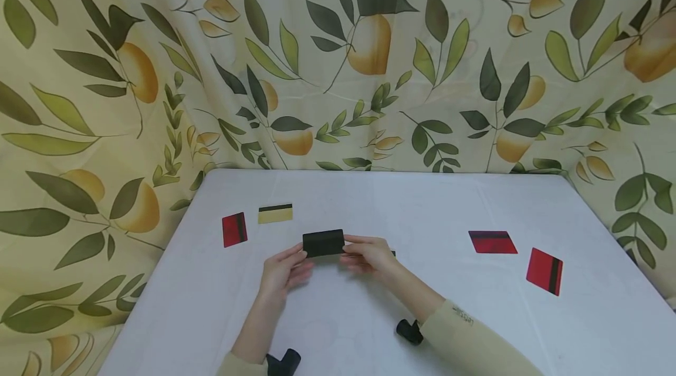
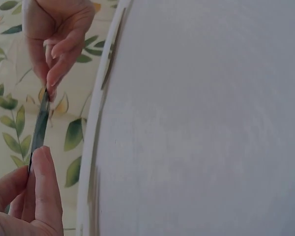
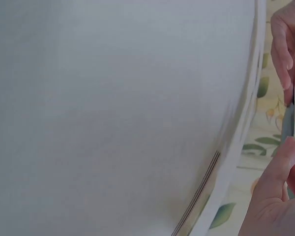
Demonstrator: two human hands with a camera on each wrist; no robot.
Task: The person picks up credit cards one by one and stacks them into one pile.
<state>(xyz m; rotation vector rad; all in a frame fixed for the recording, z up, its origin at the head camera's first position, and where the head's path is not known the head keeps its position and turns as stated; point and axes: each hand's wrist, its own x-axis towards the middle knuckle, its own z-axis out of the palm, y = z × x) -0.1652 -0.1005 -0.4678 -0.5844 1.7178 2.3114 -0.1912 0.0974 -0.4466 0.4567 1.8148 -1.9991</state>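
Note:
A plain black card (image 1: pixel 323 243) is held up over the middle of the table, its broad face toward the head camera. My left hand (image 1: pixel 277 275) pinches its left end between thumb and fingers. The right hand (image 1: pixel 374 255) pinches the opposite end in the same way. Seen from the left wrist, the card (image 2: pixel 41 120) appears nearly edge-on, thin and slightly bowed between the two hands. The right wrist view also shows the card (image 3: pixel 288 120) edge-on. Behind the right hand, a small striped corner of another card (image 1: pixel 393 253) peeks out, the rest hidden.
On the white table (image 1: pixel 338 188) lie a red card (image 1: pixel 235 230) and a yellow card (image 1: pixel 275 214) at left, each with a dark stripe. Two more striped red cards, one farther back (image 1: pixel 493 242) and one nearer (image 1: pixel 545 272), lie at right. A leaf-patterned curtain (image 1: pixel 296 88) hangs behind.

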